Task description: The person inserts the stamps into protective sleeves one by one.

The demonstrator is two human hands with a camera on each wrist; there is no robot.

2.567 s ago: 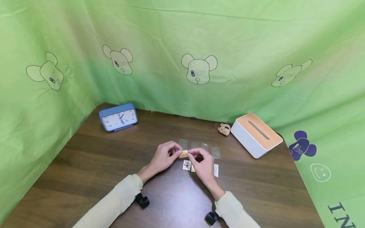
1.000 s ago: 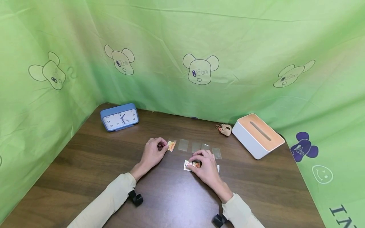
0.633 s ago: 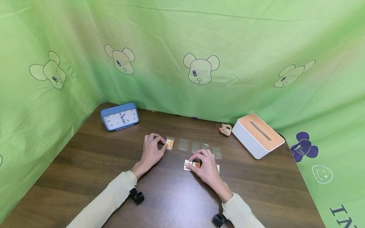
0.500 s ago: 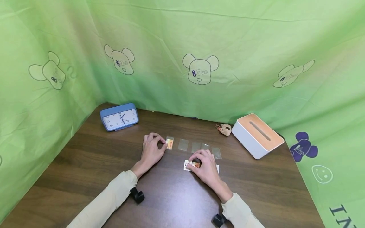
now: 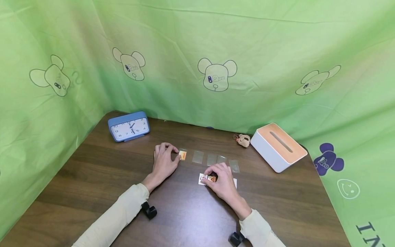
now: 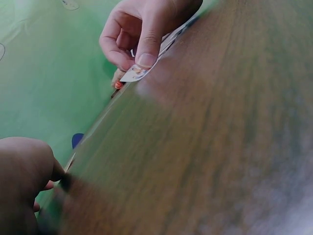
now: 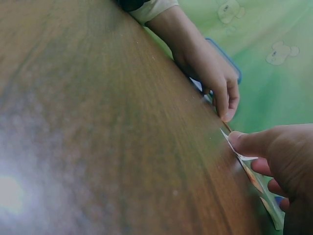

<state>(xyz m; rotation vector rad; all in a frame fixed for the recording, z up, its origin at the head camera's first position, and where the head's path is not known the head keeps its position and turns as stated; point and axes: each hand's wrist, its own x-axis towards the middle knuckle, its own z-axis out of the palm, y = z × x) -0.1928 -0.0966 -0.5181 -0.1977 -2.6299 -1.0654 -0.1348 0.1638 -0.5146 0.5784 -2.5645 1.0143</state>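
Note:
At the left end of a row, my left hand (image 5: 164, 162) pinches the left edge of a small orange-and-yellow card (image 5: 182, 155) in a clear sleeve, low at the tabletop. My right hand (image 5: 223, 181) holds a small white picture card (image 5: 202, 178) between thumb and fingers; in the left wrist view this picture card (image 6: 136, 73) is tilted, one corner sticking out past the thumb. Right beside it lies an orange card (image 5: 212, 178), partly covered by my fingers. Another white card (image 5: 235, 182) shows from behind the right hand.
Several clear sleeves (image 5: 198, 156) lie in a row behind the cards on the brown wooden table (image 5: 185, 212). A blue clock (image 5: 128, 126) stands back left. At back right are a small beige trinket (image 5: 243, 140) and a white tissue box (image 5: 271, 151) with a wood-coloured lid.
From both hands together at mid-table, my left hand has carried the sleeved orange card left to the row's end. My right hand has come down to the front cards. Lately both barely move.

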